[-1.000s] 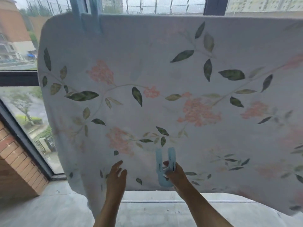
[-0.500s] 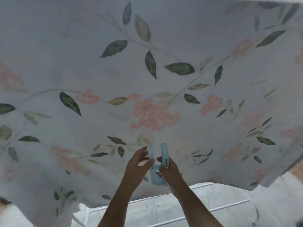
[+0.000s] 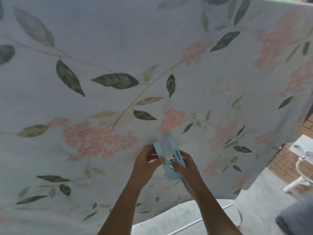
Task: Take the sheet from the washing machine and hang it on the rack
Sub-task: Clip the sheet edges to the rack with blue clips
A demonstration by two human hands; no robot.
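Brick wall [image 3: 286,165] to my right, flowered sheet [image 3: 118,48] hanging before me.
My left hand [image 3: 147,165] and right hand [image 3: 188,169] both grip a blue clip [image 3: 172,175] held against the cloth; hanging looks done, so next I must spread it and push it on.

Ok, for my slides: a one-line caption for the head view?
Left hand and right hand grip a pale blue plastic clip at the hanging floral sheet.

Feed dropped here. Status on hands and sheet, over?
Left hand, right hand both grip blue clip, held against sheet. Sheet hangs spread. No obstruction seen.
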